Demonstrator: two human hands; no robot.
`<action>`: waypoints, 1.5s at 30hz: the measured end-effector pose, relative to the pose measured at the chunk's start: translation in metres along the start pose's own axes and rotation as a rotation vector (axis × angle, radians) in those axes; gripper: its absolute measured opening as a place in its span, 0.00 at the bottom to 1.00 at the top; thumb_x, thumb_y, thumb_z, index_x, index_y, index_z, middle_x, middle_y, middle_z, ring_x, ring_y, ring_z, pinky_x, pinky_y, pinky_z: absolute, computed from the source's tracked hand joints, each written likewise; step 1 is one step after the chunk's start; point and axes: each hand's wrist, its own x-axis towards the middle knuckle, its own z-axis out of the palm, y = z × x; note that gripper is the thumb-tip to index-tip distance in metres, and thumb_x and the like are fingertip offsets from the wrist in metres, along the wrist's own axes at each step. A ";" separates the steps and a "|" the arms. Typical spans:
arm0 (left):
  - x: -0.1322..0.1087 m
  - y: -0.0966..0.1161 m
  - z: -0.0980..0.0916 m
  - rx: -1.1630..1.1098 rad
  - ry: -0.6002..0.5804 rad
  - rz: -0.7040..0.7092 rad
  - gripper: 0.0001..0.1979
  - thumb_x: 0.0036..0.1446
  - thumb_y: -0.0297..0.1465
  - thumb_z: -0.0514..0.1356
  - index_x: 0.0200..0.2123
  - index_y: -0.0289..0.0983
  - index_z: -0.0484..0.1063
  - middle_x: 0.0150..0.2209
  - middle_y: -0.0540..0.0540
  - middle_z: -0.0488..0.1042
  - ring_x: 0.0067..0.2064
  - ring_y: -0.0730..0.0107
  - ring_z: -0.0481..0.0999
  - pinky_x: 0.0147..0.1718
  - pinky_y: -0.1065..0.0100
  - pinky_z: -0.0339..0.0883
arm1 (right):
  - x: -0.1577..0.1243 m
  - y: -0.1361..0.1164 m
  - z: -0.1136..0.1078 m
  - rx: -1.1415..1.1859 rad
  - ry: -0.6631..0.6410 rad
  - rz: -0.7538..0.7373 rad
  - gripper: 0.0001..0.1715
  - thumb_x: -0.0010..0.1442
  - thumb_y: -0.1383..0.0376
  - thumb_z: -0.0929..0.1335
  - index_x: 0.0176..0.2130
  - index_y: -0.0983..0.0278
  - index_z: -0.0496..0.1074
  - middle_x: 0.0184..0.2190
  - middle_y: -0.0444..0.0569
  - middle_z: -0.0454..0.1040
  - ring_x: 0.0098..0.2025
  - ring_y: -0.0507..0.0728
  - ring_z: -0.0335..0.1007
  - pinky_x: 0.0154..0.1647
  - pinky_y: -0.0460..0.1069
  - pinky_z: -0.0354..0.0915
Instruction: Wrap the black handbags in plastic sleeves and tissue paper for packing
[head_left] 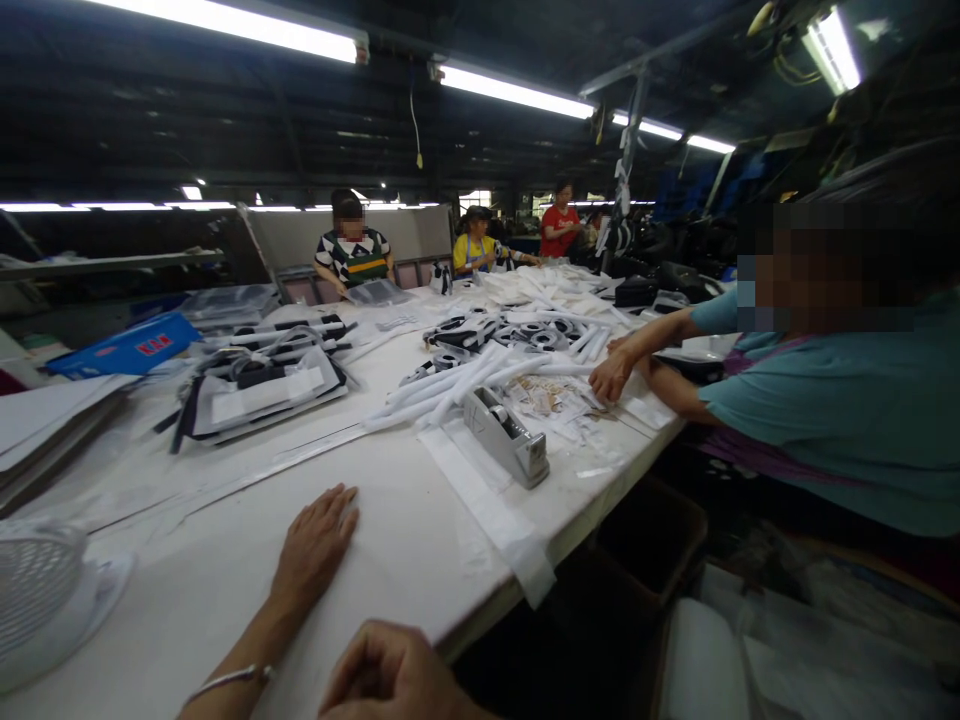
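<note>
White strip (491,515) lies flat on the bench (405,560), just right of the person's hands, its near end drooping over the bench edge. Neither hand touches it, and the grey tape dispenser (510,440) beside its far end also stands untouched. As things lie, I judge the work paused: long white rolls (465,385) and black-and-white packets (262,395) are heaped further up the bench, with nothing picked up here.

Left hand (315,540) rests palm down on bare bench, wrist straight, fingers (337,505) stretched out and slightly apart, holding nothing. Right hand (390,675) sits at the lower edge, fingers curled together into a loose fist; it is cropped, so whether anything small is inside I cannot tell. A co-worker's hand (611,378) reaches among papers at the right.
</note>
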 end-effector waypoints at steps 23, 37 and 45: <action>-0.001 0.022 -0.021 -0.091 -0.071 -0.157 0.21 0.66 0.35 0.48 0.58 0.38 0.69 0.61 0.40 0.68 0.63 0.54 0.66 0.61 0.48 0.58 | 0.081 -0.012 -0.179 -1.478 -0.029 0.081 0.38 0.64 0.49 0.63 0.66 0.65 0.60 0.68 0.58 0.54 0.70 0.66 0.47 0.68 0.64 0.44; -0.008 0.016 -0.005 -0.019 0.006 -0.136 0.20 0.65 0.34 0.50 0.58 0.42 0.69 0.61 0.44 0.70 0.61 0.58 0.68 0.60 0.51 0.61 | 0.257 -0.069 -0.237 -2.076 0.080 -0.123 0.51 0.51 0.72 0.70 0.69 0.66 0.52 0.70 0.64 0.47 0.71 0.73 0.40 0.67 0.68 0.37; -0.014 0.009 0.007 0.058 0.102 -0.083 0.20 0.65 0.35 0.52 0.59 0.46 0.68 0.60 0.48 0.70 0.59 0.61 0.70 0.59 0.55 0.61 | 0.324 -0.066 -0.268 -2.053 -0.001 -0.177 0.57 0.44 0.69 0.74 0.68 0.67 0.52 0.59 0.67 0.66 0.59 0.73 0.62 0.62 0.66 0.50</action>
